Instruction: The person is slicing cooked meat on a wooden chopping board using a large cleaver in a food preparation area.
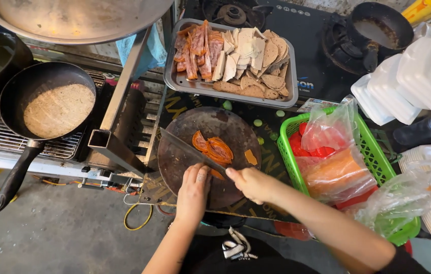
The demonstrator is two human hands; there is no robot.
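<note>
Dark printed worktop [174,104] carrying a round dark wooden cutting board [180,157] at its near edge, a rectangular metal tray [170,76] lying at its far edge, and a green plastic basket [373,152] sitting toward its right edge.

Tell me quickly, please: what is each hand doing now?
Left hand: open, fingers pressing the orange slices on the round board.
Right hand: closed on the knife handle.
</note>
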